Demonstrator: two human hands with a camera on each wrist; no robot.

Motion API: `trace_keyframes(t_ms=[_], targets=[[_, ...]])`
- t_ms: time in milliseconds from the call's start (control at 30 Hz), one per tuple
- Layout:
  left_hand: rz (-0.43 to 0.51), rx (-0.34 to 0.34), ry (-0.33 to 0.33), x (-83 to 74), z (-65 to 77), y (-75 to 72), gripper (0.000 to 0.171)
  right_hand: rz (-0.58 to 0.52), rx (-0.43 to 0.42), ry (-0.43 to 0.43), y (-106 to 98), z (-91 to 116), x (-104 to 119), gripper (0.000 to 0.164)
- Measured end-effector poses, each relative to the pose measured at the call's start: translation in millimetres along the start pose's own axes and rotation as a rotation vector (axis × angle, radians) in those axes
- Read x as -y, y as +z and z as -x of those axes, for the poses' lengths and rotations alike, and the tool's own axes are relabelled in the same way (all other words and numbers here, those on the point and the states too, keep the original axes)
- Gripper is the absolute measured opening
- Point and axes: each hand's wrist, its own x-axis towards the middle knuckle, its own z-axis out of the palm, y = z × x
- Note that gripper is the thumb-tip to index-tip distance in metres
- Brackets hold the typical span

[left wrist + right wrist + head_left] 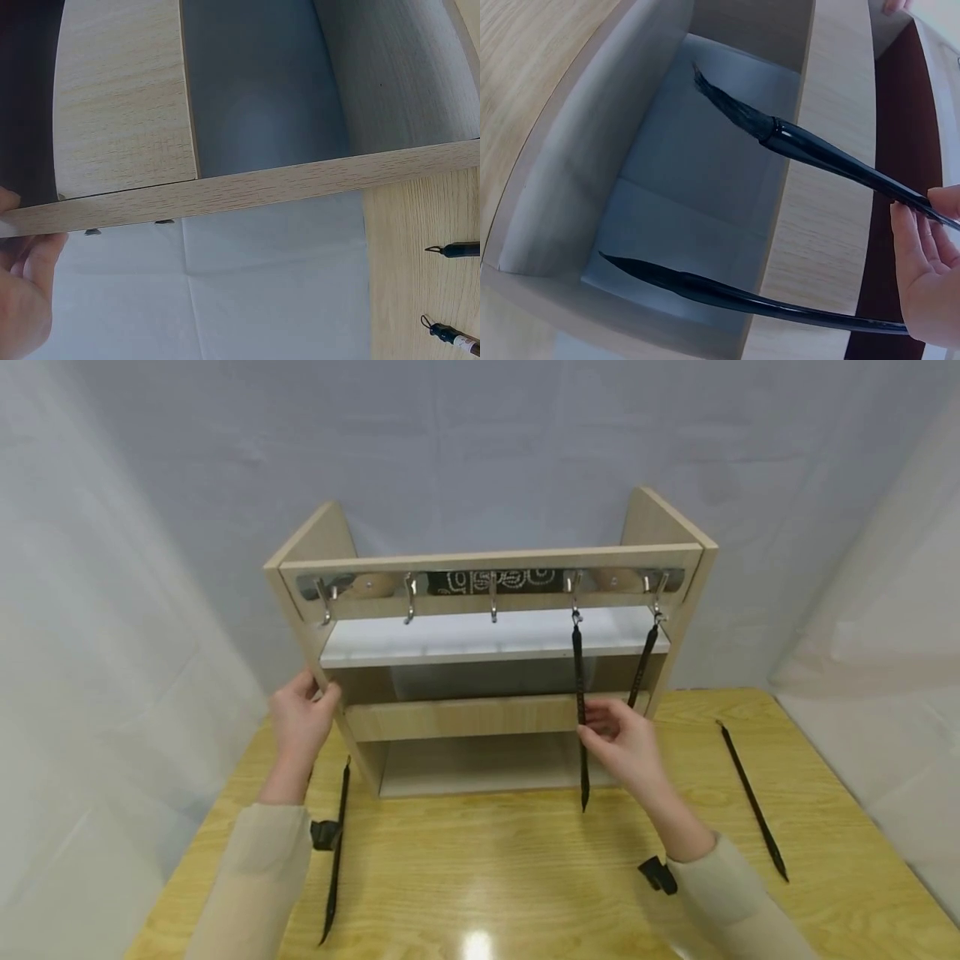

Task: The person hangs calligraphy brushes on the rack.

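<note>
My left hand (300, 718) grips the front edge of the left side panel of a small wooden shelf unit (457, 720), thumb and fingers on either side of the board. With the right hand (622, 743) I pinch the handle of a black calligraphy brush (582, 768), which hangs by its loop from the fourth hook (575, 593). Its dark bristle tip (731, 111) points downward. A second black brush (643, 664) hangs on the rightmost hook, partly hidden behind my right hand. The three hooks to the left carry nothing.
One black brush (753, 810) lies on the wooden table (480, 877) at the right. Another dark brush (337, 852) lies beside my left forearm. A brown-handled brush (450, 334) shows in the left wrist view. White curtains (480, 452) surround the table.
</note>
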Motion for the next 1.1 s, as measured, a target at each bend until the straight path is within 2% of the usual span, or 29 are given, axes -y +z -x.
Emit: trace_keyframes(t_ms=[367,667,900,1100], targets=[[0.002,-0.005,0.009,0.1,0.0,0.1,0.009,-0.066,-0.023,0.001,8.5,-5.1,-1.7,0.026],[-0.006,-0.003,0.018,-1.2,0.8,0.1,0.009,-0.025,-0.027,-0.002,6.9,-2.6,25.9,0.023],[0.006,-0.008,0.026,0.6,0.0,0.4,0.009,-0.050,-0.027,0.005,10.8,-10.0,-2.4,0.023],[-0.007,-0.012,0.034,2.5,-0.8,1.1,0.009,-0.049,-0.052,-0.015,11.6,-11.5,-6.5,0.022]])
